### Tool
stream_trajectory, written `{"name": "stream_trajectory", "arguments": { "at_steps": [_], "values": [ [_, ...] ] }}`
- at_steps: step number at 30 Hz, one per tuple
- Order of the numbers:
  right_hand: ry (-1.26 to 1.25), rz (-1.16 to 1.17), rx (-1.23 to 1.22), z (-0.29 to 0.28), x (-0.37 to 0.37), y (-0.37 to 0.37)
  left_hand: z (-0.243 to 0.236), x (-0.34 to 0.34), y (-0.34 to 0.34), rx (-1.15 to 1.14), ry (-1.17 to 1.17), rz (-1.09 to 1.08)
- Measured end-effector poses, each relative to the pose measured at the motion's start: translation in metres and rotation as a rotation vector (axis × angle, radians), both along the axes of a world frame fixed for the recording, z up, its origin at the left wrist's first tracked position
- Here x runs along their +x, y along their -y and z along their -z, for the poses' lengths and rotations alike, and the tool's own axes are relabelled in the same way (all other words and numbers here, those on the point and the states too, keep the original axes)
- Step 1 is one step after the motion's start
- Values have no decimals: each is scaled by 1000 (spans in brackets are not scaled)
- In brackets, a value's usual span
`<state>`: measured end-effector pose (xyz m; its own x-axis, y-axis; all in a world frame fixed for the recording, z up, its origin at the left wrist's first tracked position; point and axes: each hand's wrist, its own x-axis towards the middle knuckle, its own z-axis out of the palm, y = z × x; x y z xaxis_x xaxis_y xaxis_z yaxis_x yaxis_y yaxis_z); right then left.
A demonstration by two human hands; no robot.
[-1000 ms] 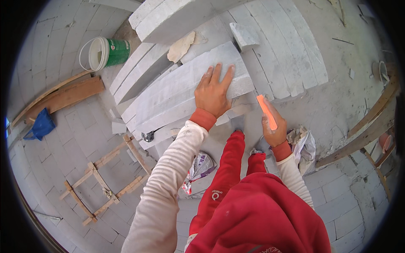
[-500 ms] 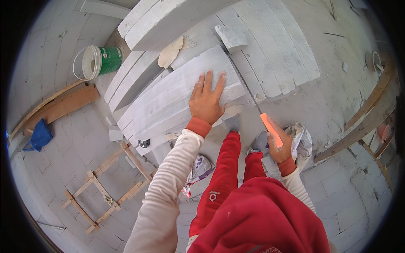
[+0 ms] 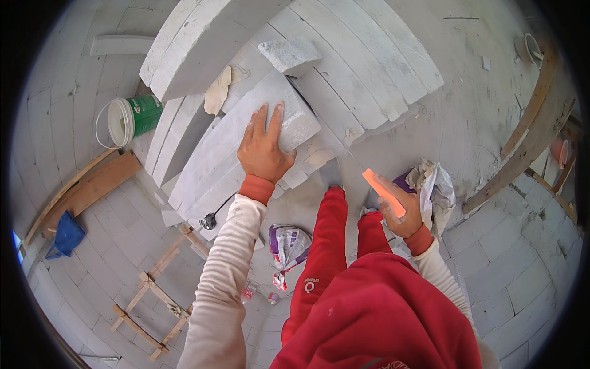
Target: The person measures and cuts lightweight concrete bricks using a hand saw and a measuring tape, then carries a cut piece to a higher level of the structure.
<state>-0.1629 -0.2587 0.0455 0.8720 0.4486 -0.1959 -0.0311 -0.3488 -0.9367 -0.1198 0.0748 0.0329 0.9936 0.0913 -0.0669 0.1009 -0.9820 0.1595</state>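
My left hand (image 3: 264, 147) lies with spread fingers on top of a pale grey building block (image 3: 212, 147), close to its right end. In my right hand (image 3: 405, 212) is the orange handle (image 3: 385, 194) of a handsaw. Its thin dark blade (image 3: 316, 114) runs away from me past the block's rough end face. Whether the teeth touch the block, I cannot tell. A short chunk of block (image 3: 290, 55) rests just beyond the blade's far end.
Larger blocks (image 3: 203, 43) are stacked behind, with long slabs (image 3: 369, 55) to the right. A green and white bucket (image 3: 132, 120) lies tipped at the left. Nearer are a wooden frame (image 3: 147, 277), a blue cloth-like item (image 3: 66, 235) and a crumpled bag (image 3: 289, 246). Planks (image 3: 522, 154) stand at the right.
The saw has been drawn back toward me, its handle now farther from the block. My view has shifted, so the blocks appear farther left. My left hand stays on the block.
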Motion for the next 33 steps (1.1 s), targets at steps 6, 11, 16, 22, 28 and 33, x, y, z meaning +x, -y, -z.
{"name": "stream_trajectory", "arguments": {
  "at_steps": [6, 11, 16, 22, 28, 33],
  "values": [
    [-200, 32, 9, 39, 51, -32, 1, 12, 2, 26, 24, 41],
    [-50, 79, 78, 26, 7, -8, 0, 11, -7, -6, 3, 36],
    [-100, -1, 73, 68, 32, -18, 3, 15, 1, -8, 8, 68],
    [-152, -8, 90, 38, 19, 3, -4, 18, -9, -19, 1, 64],
    [-301, 14, -1, 56, -12, 14, -16, 37, -14, -7, -54, 69],
    [-6, 84, -44, 22, -32, 40, -35, 51, -34, -2, -182, -29]
  ]
}}
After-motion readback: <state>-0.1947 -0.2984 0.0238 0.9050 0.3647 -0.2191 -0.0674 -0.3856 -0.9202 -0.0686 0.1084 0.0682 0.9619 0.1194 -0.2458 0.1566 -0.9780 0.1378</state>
